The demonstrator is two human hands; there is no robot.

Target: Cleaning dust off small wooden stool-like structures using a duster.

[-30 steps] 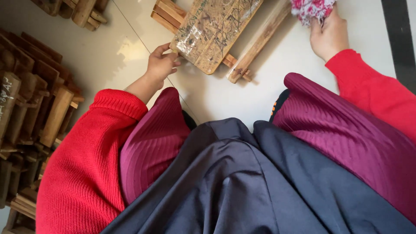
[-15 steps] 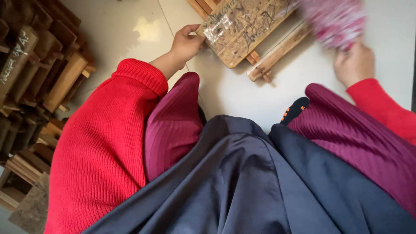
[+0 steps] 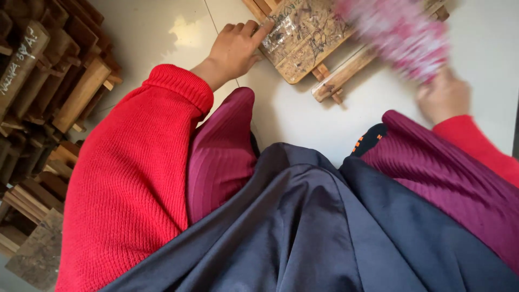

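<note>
A small wooden folding stand [image 3: 305, 40] with a scribbled-on top lies on the pale tiled floor ahead of my knees. My left hand [image 3: 233, 50], in a red sleeve, rests on its left edge with the fingers curled over it. My right hand [image 3: 444, 97] grips the handle of a pink and white duster [image 3: 397, 35], which is blurred with motion over the stand's right side. My lap below is covered by dark blue cloth and a maroon ribbed skirt.
A stack of similar wooden folding stands [image 3: 48, 97] fills the left side, down to the bottom left corner. Pale floor tiles [image 3: 157, 38] lie between that stack and the stand. A black sock with orange marks [image 3: 367, 139] shows by my right knee.
The view has shifted so the stand sits higher and closer. My right hand moved down and the duster swept across the stand's right side. My left hand stays on the stand's edge.
</note>
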